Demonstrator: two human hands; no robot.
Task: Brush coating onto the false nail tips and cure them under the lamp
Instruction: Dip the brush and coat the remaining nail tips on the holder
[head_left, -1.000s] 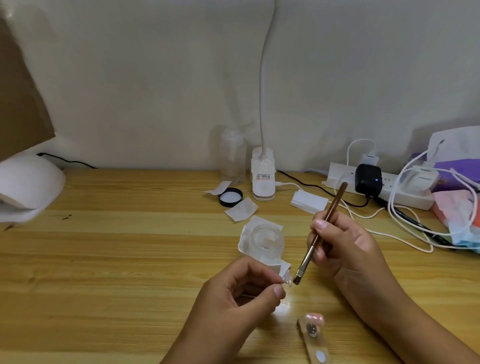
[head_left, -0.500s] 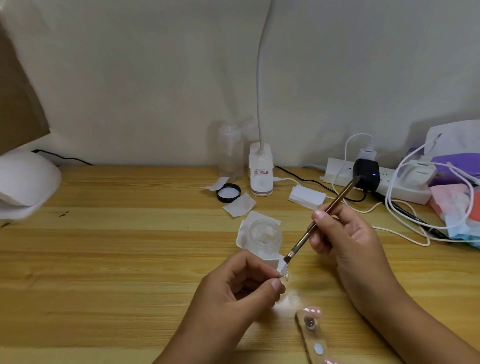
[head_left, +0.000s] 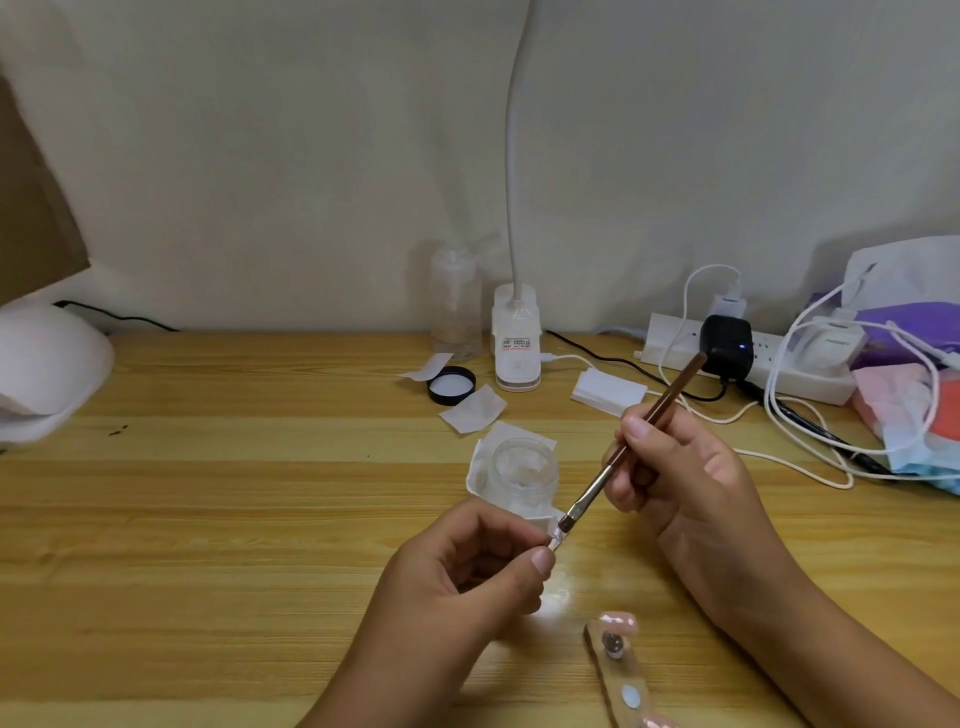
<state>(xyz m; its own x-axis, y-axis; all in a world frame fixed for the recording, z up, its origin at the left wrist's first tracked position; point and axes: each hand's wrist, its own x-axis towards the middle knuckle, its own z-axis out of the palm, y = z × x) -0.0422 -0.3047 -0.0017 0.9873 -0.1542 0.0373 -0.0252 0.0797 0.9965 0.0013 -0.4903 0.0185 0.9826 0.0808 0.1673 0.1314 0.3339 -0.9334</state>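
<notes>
Pinching nail tip (head_left: 556, 540) in left hand (head_left: 467, 577), right hand (head_left: 680, 478) gripping brush (head_left: 631, 447), bristles touching tip

A plain off-white wall (head_left: 260, 156) fills the upper half, matt and unbroken, with soft grey shadows at its right end. Below it runs a wooden worktop (head_left: 208, 519) of pale yellowish planks, the grain running left to right. A brown board (head_left: 31, 208) cuts into the upper left corner, its lower edge slanted. At the back of the worktop a white desk lamp (head_left: 517, 338) sits on a block base, its thin neck rising out of view. A white power strip (head_left: 670, 345) lies along the wall to the right. The light is even and warm, and one small bright patch (head_left: 558, 603) glints on the wood near the front.
</notes>
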